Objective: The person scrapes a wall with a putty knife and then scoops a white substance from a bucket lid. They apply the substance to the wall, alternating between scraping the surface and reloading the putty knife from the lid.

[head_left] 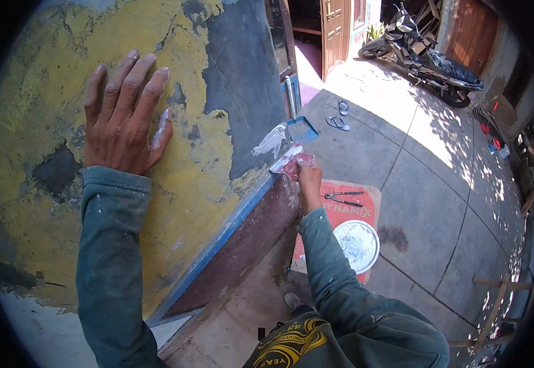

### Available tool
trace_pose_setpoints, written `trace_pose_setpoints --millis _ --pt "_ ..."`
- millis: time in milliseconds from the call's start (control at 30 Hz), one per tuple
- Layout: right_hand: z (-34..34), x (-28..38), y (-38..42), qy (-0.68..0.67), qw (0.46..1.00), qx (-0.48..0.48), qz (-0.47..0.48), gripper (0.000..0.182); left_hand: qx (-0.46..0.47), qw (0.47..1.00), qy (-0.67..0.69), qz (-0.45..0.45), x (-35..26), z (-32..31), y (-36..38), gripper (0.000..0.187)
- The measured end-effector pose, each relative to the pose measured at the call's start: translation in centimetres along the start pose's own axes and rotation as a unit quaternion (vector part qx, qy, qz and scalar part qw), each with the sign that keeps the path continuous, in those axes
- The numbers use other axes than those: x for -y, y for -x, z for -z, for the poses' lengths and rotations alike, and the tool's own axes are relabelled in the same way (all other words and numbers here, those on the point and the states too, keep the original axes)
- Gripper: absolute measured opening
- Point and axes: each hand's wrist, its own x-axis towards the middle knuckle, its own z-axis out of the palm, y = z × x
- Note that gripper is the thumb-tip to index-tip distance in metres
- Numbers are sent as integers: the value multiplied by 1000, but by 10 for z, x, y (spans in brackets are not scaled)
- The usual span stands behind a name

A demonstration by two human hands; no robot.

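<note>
My left hand [124, 116] lies flat with spread fingers on the yellow, peeling wall [187, 159]; its thumb is smeared white. Fingers closed, my right hand [307, 178] grips a red scraper [291, 161] with white paste along its blade, at the wall's blue lower edge [224, 230]. Just beyond the scraper, white paste [270, 141] coats part of the grey patch [242, 80] on the wall. A round white tub lid or tray [356, 246] with white paste sits on a red printed sack [340, 205], below my right hand.
Pincers [344, 197] rest on the sack. A blue dustpan [301, 129] and sandals [338, 122] are farther off on the grey floor [426, 202]. A motorcycle [429, 61] stands at the upper right near an open door [334, 37]. Wooden poles [494, 313] are at the lower right.
</note>
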Motion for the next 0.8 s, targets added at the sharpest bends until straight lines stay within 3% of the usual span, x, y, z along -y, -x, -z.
trace_pose_setpoints --millis 33,333,800 --pt "-3 3 -4 -58 997 28 -38 15 -3 1000 8 0 0 0 0 57" --pt "-26 57 -2 -40 999 34 -6 13 -31 998 51 -1 3 -5 5 57" --pt "-52 157 0 -11 992 60 107 14 -71 994 80 -6 5 -16 7 61"
